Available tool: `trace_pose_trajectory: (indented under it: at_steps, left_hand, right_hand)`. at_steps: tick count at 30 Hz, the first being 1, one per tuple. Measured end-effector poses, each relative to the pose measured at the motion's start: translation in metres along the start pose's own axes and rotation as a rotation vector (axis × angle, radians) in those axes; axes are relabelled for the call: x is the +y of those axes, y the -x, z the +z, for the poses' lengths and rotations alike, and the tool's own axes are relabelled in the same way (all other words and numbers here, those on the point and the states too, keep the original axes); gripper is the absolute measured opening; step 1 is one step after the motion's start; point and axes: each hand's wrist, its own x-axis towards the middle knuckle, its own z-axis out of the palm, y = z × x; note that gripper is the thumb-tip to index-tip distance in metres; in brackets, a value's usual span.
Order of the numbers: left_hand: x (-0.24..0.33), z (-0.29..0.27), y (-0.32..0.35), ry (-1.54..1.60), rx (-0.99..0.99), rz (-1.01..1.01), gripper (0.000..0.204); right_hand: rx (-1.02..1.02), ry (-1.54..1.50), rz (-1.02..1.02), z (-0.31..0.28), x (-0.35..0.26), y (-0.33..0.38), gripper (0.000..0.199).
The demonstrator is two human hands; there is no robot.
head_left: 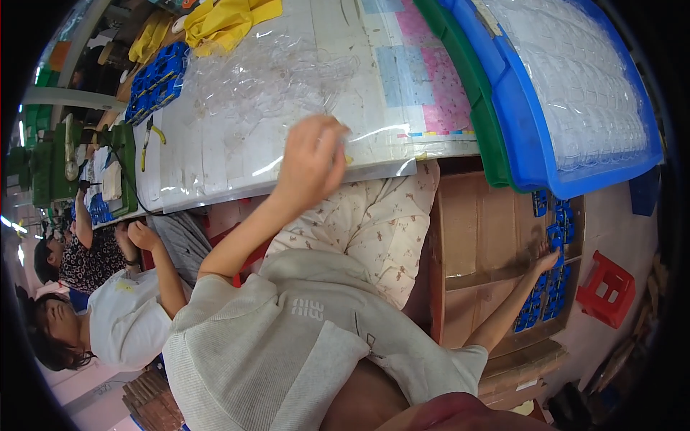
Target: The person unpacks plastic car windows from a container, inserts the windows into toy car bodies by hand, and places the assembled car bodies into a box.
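My left hand (314, 156) is raised over the near edge of the white table (223, 154), its fingers closed in a pinch. A pale glint shows at the fingertips, but what they hold is too small to make out. Beyond it lies a loose heap of clear plastic pieces (266, 75). Low on my right, my right hand (548, 258) reaches into a cardboard box (471, 230). Its fingers are closed around a blue plastic part (555, 235), among rows of similar blue parts (532, 305) along the box's far right side.
A blue tray (535, 136) of clear plastic pieces rests on a green tray (471, 93) at the right. Yellow cloth (230, 21), more blue parts (154, 82) and pliers (147, 144) lie at the left. A red stool (607, 289) stands beyond the box. Co-workers (126, 309) sit at left.
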Motion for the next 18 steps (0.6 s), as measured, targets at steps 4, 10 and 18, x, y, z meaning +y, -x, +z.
trace_pose_trajectory:
  at_steps: [4, 10, 18]
  left_hand:
    - [-0.027, -0.015, 0.012, -0.121, -0.010, -0.157, 0.027]
    - [-0.035, -0.034, 0.043, -0.211, 0.041, -0.269, 0.026]
    - [-0.062, -0.051, 0.080, -0.253, 0.148, -0.300, 0.035]
  right_hand:
    - [-0.083, -0.200, -0.135, 0.014, -0.037, 0.084, 0.053]
    - [-0.502, -0.693, -0.077, 0.019, -0.036, 0.193, 0.063]
    - [-0.670, -0.669, 0.255, 0.106, -0.044, 0.338, 0.046]
